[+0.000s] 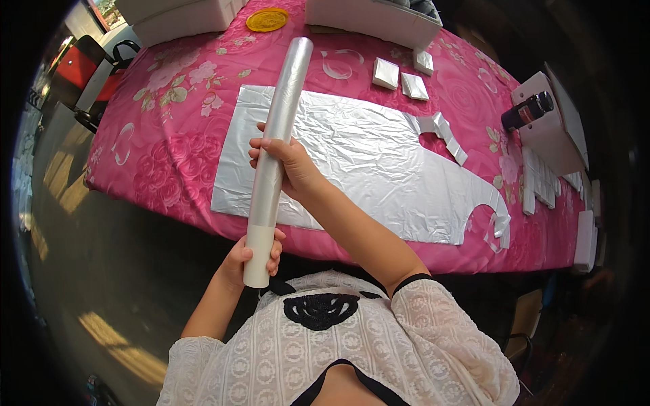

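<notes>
We see a bench draped in a pink cloth with roses, a crinkled silvery sheet with curved cut-outs spread flat across its middle. Along the far side we find two white boxes with a round yellow object between them, and three small silvery packets near the right one. Toward the right end we see a dark bottle just beside a pale open box, near some whitish packets.

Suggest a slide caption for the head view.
Left hand and right hand grip a whitish roll; a silvery sheet lies on a pink tablecloth.
</notes>
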Motion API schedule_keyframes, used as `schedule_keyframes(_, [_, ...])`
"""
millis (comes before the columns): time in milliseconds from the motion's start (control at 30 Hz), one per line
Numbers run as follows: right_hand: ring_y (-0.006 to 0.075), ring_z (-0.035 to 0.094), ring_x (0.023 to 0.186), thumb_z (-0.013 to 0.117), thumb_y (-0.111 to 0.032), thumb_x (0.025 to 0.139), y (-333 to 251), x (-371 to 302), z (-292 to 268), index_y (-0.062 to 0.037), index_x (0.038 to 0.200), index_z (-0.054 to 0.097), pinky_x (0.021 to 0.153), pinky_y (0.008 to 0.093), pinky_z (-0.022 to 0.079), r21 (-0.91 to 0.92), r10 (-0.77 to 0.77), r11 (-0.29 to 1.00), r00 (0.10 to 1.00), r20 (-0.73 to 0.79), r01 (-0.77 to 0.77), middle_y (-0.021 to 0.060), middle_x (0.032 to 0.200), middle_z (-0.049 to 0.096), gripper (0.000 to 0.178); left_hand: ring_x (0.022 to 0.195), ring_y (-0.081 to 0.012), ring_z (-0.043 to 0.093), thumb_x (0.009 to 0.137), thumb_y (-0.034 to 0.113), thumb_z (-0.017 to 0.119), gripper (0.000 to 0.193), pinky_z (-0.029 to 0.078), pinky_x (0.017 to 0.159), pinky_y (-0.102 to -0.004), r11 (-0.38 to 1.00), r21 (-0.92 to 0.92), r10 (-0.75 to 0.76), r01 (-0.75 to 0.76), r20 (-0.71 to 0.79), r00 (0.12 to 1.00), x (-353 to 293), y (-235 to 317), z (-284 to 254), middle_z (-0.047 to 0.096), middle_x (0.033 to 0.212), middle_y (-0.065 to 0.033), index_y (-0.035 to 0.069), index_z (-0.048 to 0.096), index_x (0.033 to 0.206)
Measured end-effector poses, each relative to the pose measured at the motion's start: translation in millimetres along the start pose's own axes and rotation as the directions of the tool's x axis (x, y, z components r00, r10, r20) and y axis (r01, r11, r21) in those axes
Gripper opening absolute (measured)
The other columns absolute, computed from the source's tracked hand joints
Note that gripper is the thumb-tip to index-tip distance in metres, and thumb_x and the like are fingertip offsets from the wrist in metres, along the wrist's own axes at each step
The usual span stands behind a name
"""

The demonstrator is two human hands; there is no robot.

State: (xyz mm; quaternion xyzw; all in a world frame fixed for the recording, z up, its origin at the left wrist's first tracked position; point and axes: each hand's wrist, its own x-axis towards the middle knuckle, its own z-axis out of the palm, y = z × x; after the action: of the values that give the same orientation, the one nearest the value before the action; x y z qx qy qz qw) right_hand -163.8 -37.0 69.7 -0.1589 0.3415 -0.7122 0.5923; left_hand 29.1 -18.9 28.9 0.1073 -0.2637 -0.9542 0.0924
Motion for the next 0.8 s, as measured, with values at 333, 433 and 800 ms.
schedule_keyframes(333, [0.0148, 0.056, 0.077, 0.068, -0.020, 0.072, -81, -64, -55, 0.0003, 0.117, 0.035, 0.070, 0.0316, 0.049, -0.136, -0.219, 0.972, 0.953, -0.209, 0.193, 0.0074, 0.085, 0.052, 0.060, 0.064, -0.0124, 0.054, 0.069, 0.018, 0.071, 0.044, 0.048, 0.057, -0.0283, 0.855, 0.446, -0.228, 0.263, -0.132, 0.965, 79, -20, 70, 0.052, 0.077, -0.0034, 0.001, 0.046, 0.100])
schedule_keyframes(433, [0.0134, 0.055, 0.077, 0.068, -0.020, 0.073, -82, -86, -66, 0.0001, 0.119, 0.033, 0.071, 0.0299, 0.050, -0.035, -0.201, 0.980, 0.966, -0.165, 0.198, 0.0065, 0.085, 0.052, 0.062, 0.061, -0.0111, 0.052, 0.068, 0.017, 0.072, 0.045, 0.048, 0.056, -0.0280, 0.927, 0.191, -0.333, 0.324, 0.021, 0.943, 81, -38, 78, 0.049, 0.074, -0.0024, 0.002, 0.044, 0.101])
schedule_keyframes(800, [0.0148, 0.056, 0.076, 0.068, -0.019, 0.073, -48, -120, -96, 0.0008, 0.115, 0.035, 0.070, 0.0301, 0.049, -0.058, -0.201, 0.980, 0.941, -0.273, 0.193, 0.0076, 0.085, 0.052, 0.057, 0.062, -0.0134, 0.055, 0.071, 0.035, 0.068, 0.050, 0.049, 0.055, -0.0276, 0.875, 0.325, -0.388, 0.358, 0.031, 0.921, 86, -61, 66, 0.053, 0.079, -0.0050, 0.003, 0.045, 0.103])
